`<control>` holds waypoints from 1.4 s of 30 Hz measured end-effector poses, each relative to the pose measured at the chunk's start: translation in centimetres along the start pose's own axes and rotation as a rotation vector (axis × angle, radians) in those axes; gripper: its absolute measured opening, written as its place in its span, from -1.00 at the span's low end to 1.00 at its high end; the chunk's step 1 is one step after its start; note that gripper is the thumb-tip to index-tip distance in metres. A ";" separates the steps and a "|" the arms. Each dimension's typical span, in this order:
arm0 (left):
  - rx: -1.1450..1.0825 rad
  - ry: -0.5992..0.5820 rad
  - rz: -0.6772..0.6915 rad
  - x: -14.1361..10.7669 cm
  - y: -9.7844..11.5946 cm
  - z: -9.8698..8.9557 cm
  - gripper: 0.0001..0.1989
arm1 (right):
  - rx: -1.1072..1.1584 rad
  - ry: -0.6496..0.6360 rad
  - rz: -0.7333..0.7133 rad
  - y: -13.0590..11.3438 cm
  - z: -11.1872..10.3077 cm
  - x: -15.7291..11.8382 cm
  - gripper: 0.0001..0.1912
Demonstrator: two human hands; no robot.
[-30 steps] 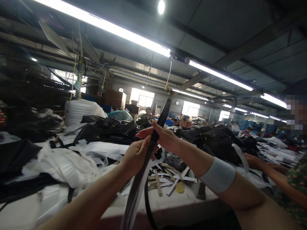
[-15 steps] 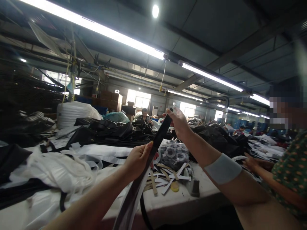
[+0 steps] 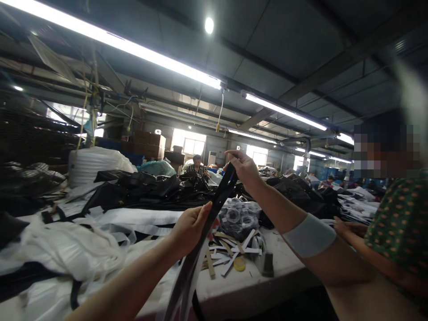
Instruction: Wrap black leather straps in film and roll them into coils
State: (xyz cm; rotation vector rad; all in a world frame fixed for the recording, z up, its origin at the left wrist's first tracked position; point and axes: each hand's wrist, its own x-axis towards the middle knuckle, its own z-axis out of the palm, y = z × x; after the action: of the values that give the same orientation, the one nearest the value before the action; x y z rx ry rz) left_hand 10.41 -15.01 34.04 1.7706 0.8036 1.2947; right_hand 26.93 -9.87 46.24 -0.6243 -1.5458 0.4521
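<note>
A long black strip [image 3: 219, 196] slants up from the lower middle of the head view, its lower part hanging over the table's front edge with pale material beside it. My left hand [image 3: 194, 225] is closed around the strip about midway, thumb on top. Higher up, my right hand [image 3: 243, 168] pinches the strip's top end between thumb and fingers. Behind the strip lie a clear bag of rings [image 3: 239, 214] and a pile of white and tan strips [image 3: 230, 252].
Black material [image 3: 157, 189] is heaped along the back of the table [image 3: 254, 283]. White bundles [image 3: 67, 245] cover the left side. A yellow disc [image 3: 239, 264] and a grey block [image 3: 267, 264] lie near the front edge. A person in a green dotted top [image 3: 397, 223] works at the right.
The view has turned slightly to the right. My right hand's fingers have shifted at the strip's top end, and the strip has twisted a little. My left hand still holds it.
</note>
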 end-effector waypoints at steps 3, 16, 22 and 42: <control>-0.015 0.025 0.010 0.2 0.1 0.0 -0.35 | 0.009 -0.040 0.053 -0.7 0.1 0.2 -0.63; -0.054 0.069 0.187 2.6 2.9 -1.5 -0.38 | -0.108 -0.230 0.007 -4.7 -1.3 5.6 -0.70; -0.092 0.075 0.258 3.8 3.9 -1.6 -0.41 | -0.290 -0.393 0.030 -8.1 -1.2 7.2 -0.72; 0.148 0.131 0.305 3.0 3.9 -0.7 -0.39 | -0.856 -1.105 0.261 -9.8 1.4 5.4 -0.75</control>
State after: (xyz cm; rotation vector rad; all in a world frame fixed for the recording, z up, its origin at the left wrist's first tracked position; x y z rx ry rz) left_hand 10.73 -14.26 38.94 2.0008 0.7366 1.5989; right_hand 24.37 -13.91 56.46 -1.3812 -2.7697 0.3127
